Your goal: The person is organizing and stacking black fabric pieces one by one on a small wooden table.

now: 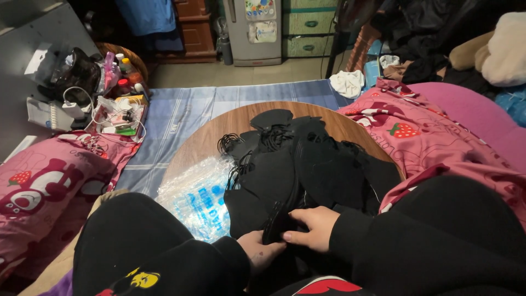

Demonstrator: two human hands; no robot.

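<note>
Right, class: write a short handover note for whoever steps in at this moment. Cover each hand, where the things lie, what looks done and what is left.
Left hand pinches the near edge of a stack of black fabric face masks. Right hand rests on the same stack, fingers curled over it.
A big loose pile of black masks with ear loops covers the round wooden table. Clear plastic bags with blue print lie at its left.
No mask is visibly bagged; the pile remains.

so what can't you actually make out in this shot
Head view:
- Left hand fingertips: tucked under the dark pile of black fabric face masks.
- Single masks: black on black, edges merge.
- Round wooden table: near side covered by masks and the clear printed plastic bags.
- Right hand grip: unclear.
</note>
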